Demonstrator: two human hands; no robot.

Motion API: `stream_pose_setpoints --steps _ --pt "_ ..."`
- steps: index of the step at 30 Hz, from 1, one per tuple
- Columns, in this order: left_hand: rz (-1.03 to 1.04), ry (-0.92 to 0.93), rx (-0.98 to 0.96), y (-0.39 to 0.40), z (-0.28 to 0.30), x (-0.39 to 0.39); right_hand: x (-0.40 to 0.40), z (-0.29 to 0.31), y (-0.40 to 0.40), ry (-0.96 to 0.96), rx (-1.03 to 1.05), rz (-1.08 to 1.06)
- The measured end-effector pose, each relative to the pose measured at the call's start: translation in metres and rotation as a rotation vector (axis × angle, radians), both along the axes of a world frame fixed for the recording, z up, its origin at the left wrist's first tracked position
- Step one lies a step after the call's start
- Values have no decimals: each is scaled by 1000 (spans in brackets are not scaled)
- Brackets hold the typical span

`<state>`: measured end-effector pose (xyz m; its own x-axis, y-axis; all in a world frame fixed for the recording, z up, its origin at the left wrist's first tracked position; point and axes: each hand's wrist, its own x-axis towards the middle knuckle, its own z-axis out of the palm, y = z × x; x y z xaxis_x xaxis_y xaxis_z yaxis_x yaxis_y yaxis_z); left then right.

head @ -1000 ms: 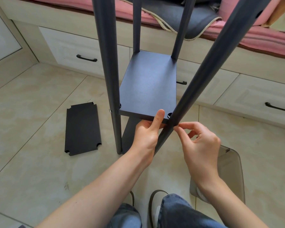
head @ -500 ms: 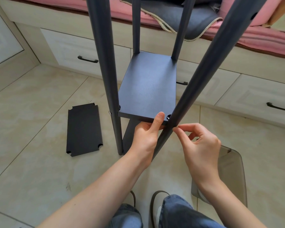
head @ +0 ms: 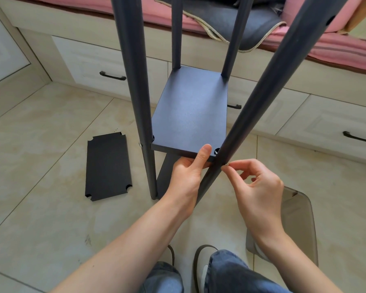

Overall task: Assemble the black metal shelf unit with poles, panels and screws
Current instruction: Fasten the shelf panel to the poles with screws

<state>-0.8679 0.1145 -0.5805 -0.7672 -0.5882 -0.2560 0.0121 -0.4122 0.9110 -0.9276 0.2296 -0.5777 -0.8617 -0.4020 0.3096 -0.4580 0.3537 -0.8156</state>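
The black shelf frame stands on the floor with a mounted panel point(head: 190, 115) between its poles. My left hand point(head: 188, 176) grips the panel's near edge, thumb on top, fingers underneath. The near right pole point(head: 262, 98) slants across the view. My right hand point(head: 256, 187) pinches a small screw point(head: 227, 164) against that pole at the panel's near right corner. The near left pole point(head: 140, 98) carries a screw head point(head: 140, 144) at panel height. A loose black panel point(head: 108, 166) with notched corners lies flat on the tiles to the left.
White drawers point(head: 89, 66) with dark handles run along the back under a pink cushion point(head: 336, 45) and a dark cloth. A translucent grey container point(head: 298, 225) sits on the floor by my right wrist. My shoes and jeans are at the bottom edge.
My right hand's fingertips have shifted slightly at the pole while pinching the screw. My left hand keeps its grip on the panel edge. The view has drifted a little.
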Motion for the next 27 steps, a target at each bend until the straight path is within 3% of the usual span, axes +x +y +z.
stream_pose_setpoints --steps 19,27 --pt "6 31 12 -2 -1 3 2 -3 -1 61 -26 27" --pt "9 31 30 -3 -1 2 3 -2 -2 -6 -55 13"
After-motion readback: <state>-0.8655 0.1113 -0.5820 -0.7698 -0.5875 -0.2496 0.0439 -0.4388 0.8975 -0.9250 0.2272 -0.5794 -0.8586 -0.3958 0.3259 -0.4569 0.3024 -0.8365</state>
